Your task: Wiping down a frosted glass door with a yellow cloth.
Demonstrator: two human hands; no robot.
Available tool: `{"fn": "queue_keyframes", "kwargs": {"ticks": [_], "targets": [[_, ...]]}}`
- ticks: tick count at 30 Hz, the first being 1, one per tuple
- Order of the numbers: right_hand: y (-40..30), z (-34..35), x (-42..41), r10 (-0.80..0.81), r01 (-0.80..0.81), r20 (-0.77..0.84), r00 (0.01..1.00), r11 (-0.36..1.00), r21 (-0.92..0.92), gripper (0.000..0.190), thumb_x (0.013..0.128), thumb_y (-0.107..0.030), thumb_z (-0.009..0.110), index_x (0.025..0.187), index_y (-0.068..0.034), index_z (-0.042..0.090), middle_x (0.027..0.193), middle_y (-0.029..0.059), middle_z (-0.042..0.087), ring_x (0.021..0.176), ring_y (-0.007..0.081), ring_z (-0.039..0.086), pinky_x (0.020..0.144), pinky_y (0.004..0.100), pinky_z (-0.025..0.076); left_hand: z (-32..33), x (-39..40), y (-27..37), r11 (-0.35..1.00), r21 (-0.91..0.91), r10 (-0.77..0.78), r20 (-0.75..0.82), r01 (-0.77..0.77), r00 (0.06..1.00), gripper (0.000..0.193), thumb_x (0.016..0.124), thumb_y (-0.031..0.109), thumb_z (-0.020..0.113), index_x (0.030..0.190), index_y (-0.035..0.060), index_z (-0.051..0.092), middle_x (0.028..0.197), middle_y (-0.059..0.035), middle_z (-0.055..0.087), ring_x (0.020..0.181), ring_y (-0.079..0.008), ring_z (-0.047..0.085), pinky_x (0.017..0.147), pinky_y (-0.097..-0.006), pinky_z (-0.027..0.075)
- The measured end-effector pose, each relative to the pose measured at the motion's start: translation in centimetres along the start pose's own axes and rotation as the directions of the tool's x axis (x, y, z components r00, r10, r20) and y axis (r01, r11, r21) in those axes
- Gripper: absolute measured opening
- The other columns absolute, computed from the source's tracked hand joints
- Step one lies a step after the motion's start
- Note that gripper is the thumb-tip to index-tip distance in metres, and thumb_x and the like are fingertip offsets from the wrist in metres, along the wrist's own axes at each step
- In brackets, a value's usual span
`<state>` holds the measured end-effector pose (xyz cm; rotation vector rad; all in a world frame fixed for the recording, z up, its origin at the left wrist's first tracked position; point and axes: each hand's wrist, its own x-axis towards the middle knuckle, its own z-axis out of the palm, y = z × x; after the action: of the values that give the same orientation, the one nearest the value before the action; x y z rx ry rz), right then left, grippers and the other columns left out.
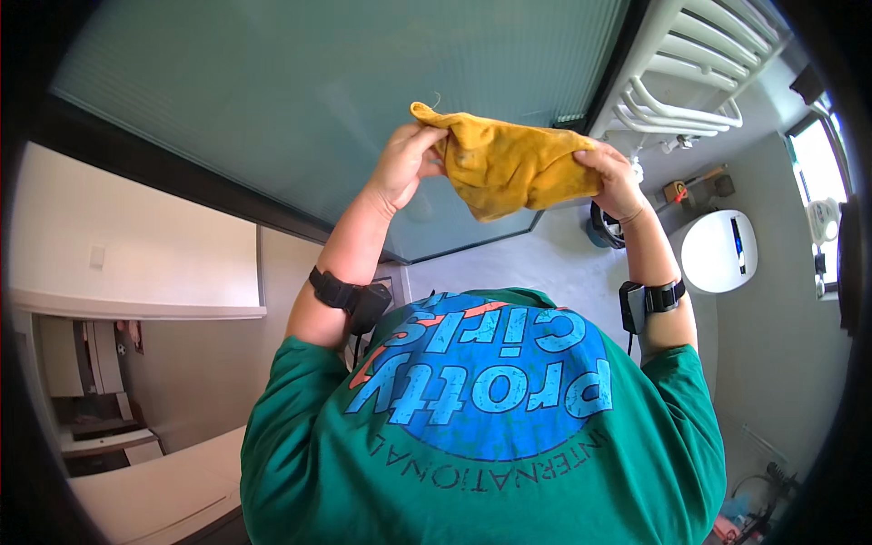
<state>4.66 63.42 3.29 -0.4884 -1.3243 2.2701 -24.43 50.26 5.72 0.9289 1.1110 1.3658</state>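
Note:
A yellow cloth (521, 163), creased and marked with darker stains, is stretched between my two hands. My left hand (407, 163) pinches its upper left corner, with the thumb on the near side. At the right end, my right hand (613, 178) grips the cloth between thumb and fingers. The lower edge hangs in loose folds, and a thin thread sticks up from the left corner. Behind the cloth is a ribbed, frosted glass door panel (306, 102) in a dark frame. Whether the cloth touches the glass I cannot tell.
A white towel radiator (695, 68) hangs at the upper right. Below it are a white toilet (715, 252) with its lid down and a dark bucket (605, 228) on the floor. A bright window (817, 184) is at the far right. Another room shows at the left.

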Motion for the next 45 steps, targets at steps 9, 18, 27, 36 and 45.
{"fn": "queue_keyframes", "kwargs": {"ticks": [9, 18, 27, 36, 45], "targets": [[-0.5, -2.0, -4.3, 0.016, -0.006, -0.319, 0.948, 0.999, 0.032, 0.036, 0.1, -0.021, 0.05, 0.127, 0.002, 0.056, 0.117, 0.0101, 0.066, 0.109, 0.0189, 0.065, 0.091, 0.0308, 0.053, 3.6, 2.8, -0.6, 0.884, 0.454, 0.128, -0.015, -0.108, 0.992, 0.029, 0.091, 0.027, 0.069, 0.094, -0.0023, 0.071, 0.09, -0.0049, 0.071, 0.075, -0.0112, 0.066, 0.069, -0.0275, 0.053], [2.1, 1.1, -3.7, 0.01, 0.038, -0.187, 0.982, 0.968, 0.248, 0.055, 0.104, -0.047, 0.041, 0.14, -0.004, 0.048, 0.125, 0.0077, 0.062, 0.111, 0.0181, 0.062, 0.096, 0.0315, 0.049, 11.9, 3.1, -3.1, 0.744, 0.456, 0.001, 0.731, -0.489, 0.683, 0.046, 0.091, 0.025, 0.069, 0.128, -0.0011, 0.059, 0.127, -0.016, 0.059, 0.119, -0.0259, 0.057, 0.096, -0.0337, 0.048], [-1.3, 2.4, -5.0, -0.079, 0.052, -0.098, 0.992, 0.967, -0.25, 0.059, 0.084, 0.003, 0.052, 0.142, 0.003, 0.043, 0.126, 0.0112, 0.06, 0.117, 0.0185, 0.059, 0.102, 0.0323, 0.046, 7.6, 4.2, -2.4, 0.648, 0.67, 0.14, 0.363, -0.362, 0.921, 0.046, 0.087, 0.022, 0.074, 0.124, -0.001, 0.059, 0.121, -0.0087, 0.064, 0.109, -0.0187, 0.062, 0.093, -0.0345, 0.051], [-3.1, -0.3, -5.5, -0.238, 0.249, -0.073, 0.968, 0.903, 0.351, 0.064, 0.101, -0.05, 0.047, 0.138, 0.002, 0.047, 0.132, 0.0165, 0.06, 0.121, 0.0269, 0.059, 0.104, 0.0403, 0.047, 7.7, 3.6, -4.9, 0.989, 0.089, -0.145, 0.523, 0.116, 0.84, 0.047, 0.088, 0.02, 0.075, 0.127, 0.0005, 0.057, 0.118, -0.0053, 0.067, 0.107, -0.0144, 0.063, 0.095, -0.0307, 0.049], [3.5, 0.5, -7.2, 0.052, 0.032, -0.344, 0.938, 0.972, 0.234, 0.051, 0.097, -0.03, 0.062, 0.14, -0.008, 0.046, 0.128, 0.0164, 0.06, 0.113, 0.0225, 0.063, 0.093, 0.0385, 0.053, 4.8, 4.4, -2.6, 0.904, 0.423, -0.218, 0.31, 0.072, 0.925, 0.039, 0.085, 0.012, 0.076, 0.118, -0.0021, 0.06, 0.107, -0.0098, 0.07, 0.097, -0.0161, 0.067, 0.087, -0.0312, 0.053]]}}
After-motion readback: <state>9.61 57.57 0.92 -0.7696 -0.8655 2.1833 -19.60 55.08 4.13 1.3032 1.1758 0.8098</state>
